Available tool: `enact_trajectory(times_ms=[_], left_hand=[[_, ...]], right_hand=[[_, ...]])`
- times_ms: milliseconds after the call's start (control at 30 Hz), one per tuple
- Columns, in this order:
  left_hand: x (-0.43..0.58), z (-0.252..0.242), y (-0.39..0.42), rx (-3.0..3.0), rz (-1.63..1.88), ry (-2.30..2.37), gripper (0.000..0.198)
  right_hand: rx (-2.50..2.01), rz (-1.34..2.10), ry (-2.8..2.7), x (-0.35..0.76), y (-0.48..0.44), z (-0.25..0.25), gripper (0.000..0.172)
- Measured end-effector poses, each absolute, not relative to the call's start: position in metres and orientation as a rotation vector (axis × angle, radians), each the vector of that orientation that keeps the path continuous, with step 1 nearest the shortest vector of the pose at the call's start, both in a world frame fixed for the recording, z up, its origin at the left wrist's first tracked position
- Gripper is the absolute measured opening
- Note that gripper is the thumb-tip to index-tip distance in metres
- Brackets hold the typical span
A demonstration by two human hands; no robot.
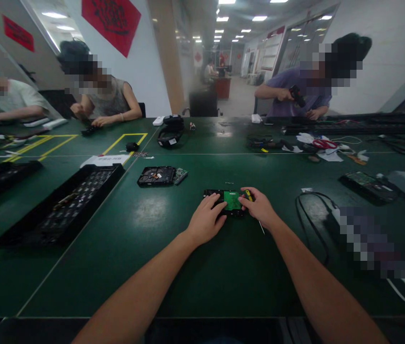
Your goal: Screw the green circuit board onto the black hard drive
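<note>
A black hard drive with a green circuit board [231, 200] lies on the table in front of me. My left hand [205, 217] rests on its left part, with fingers spread and the thumb near its front edge. At the drive's right end is my right hand [261, 206], closed around a screwdriver [248, 195] with a yellow and black handle. The screwdriver's thin shaft sticks out below the palm, pointing back towards me. The right fingertips are at the board's edge; whether they also grip it, I cannot tell. Several tiny screws [229, 183] lie just beyond the drive.
Another hard drive [156, 176] with a loose circuit board [181, 176] lies further left. A long black tray [77, 200] holds small parts. Right of me are a black cable [301, 215], a blurred-out object and another drive [369, 186]. Several co-workers sit across the green table [116, 277].
</note>
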State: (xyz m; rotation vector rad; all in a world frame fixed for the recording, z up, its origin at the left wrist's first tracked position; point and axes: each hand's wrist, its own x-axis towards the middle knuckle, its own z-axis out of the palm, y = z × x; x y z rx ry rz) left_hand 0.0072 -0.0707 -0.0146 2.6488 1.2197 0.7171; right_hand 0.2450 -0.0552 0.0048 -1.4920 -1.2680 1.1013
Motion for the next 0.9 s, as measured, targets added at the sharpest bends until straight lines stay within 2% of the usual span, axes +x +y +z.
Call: enact_trajectory(times_ms=[500,733,900], left_hand=[[0.0081,-0.0144,-0.0720,2.664,0.724,1.228,0.045],[0.0085,-0.0094,-0.0771,2.719,0.645,1.192,0.055],[0.0086,-0.0084,-0.0782,2.718,0.615,1.202,0.053]], right_hand=[[-1.517,1.136,-1.271,0.2459,-0.0568,0.0077,0.048],[-1.529,1.136,-1.326,0.2462,-0.0578,0.0105,0.045],[-1.508,1.150,-1.359,0.2498,-0.0547,0.0042,0.047]])
